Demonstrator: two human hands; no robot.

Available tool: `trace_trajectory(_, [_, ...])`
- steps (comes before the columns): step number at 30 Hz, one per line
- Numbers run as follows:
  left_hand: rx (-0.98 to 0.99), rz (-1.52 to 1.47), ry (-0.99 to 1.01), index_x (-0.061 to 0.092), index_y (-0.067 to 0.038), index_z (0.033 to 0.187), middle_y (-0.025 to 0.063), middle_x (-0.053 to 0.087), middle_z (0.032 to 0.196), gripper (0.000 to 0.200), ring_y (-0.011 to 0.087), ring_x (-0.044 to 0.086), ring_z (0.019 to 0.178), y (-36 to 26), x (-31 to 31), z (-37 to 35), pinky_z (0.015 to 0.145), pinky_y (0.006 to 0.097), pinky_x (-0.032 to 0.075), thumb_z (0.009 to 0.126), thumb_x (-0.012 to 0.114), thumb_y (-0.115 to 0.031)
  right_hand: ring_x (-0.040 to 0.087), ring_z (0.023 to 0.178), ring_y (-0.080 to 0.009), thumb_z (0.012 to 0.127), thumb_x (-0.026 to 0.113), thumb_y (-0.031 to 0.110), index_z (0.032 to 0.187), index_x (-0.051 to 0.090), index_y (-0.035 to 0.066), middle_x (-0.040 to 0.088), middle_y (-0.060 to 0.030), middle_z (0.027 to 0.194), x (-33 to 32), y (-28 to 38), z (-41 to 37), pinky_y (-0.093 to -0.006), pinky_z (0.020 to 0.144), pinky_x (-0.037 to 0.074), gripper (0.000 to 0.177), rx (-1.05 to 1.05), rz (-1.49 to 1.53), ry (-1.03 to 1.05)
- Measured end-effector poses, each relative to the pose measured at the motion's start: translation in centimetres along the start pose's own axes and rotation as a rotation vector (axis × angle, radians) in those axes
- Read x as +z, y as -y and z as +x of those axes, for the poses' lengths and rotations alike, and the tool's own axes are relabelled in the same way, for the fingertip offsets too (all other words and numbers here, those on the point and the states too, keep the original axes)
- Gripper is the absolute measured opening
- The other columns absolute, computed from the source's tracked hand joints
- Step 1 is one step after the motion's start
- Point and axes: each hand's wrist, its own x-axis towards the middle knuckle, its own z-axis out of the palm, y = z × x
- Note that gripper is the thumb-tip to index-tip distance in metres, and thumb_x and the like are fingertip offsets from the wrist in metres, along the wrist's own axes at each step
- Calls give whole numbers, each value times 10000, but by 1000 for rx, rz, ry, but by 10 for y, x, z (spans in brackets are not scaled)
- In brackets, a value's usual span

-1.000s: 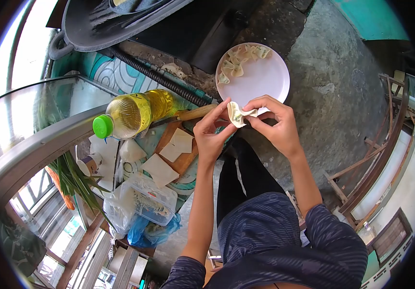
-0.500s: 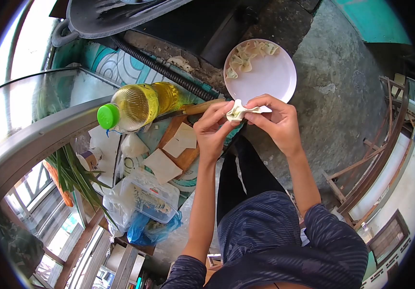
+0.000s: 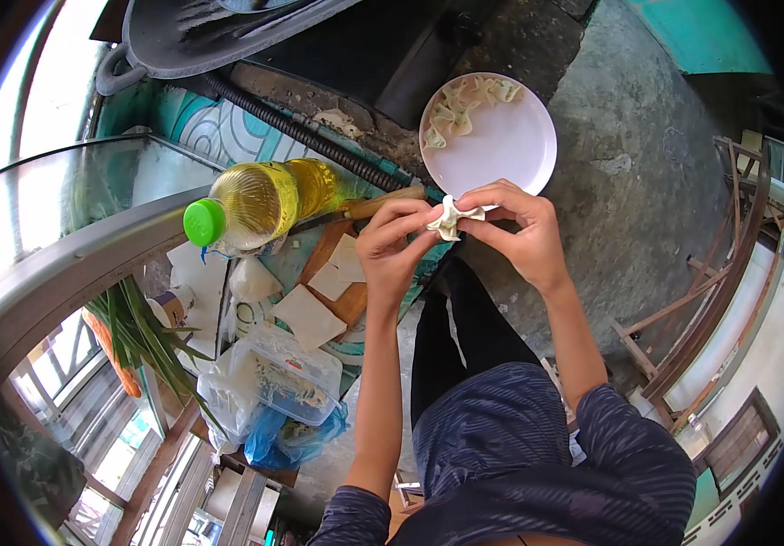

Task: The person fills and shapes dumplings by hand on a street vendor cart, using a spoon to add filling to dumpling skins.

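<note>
Green-capped bottle (image 3: 255, 207) is seen at left, near square wrappers (image 3: 308, 317) laid partly on a wooden board (image 3: 350, 306). In left hand (image 3: 394, 244), fingers closed, left end of folded wrapper (image 3: 449, 219) is pinched, near folded pieces (image 3: 454, 116) on a plate (image 3: 494, 155); right end is pinched in right hand (image 3: 524, 235), fingers likewise closed.

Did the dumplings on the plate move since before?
No. Judged against the plate, the folded dumplings haven't shifted either way: they stay bunched along its upper-left part in the view.
</note>
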Motion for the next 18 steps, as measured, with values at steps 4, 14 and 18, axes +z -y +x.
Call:
trace_trajectory(4, [-73,141,22,704,-6,987,68,644,952,293,121,586,798,-7,4,9,681,223,468,714,681,99,638,850,-129,765,686,1,965,702,46,668,-59,940,-6,-7,3,-246,702,542,205,10,-91,-45])
trace_trajectory(14, [63,1083,-184,722,-138,888,25,556,947,184,229,470,897,9,34,28,704,327,463,712,721,-84,591,899,-190,752,705,162,886,703,117,646,-20,886,-12,-54,35,-299,665,522,142,-86,-571,-170])
trace_trajectory(18, [76,1214,-249,727,-150,874,61,494,956,175,276,441,913,21,37,33,767,376,428,701,733,-124,564,910,-194,746,696,176,859,704,130,621,0,882,-8,-68,45,-325,719,501,122,-150,-723,-198])
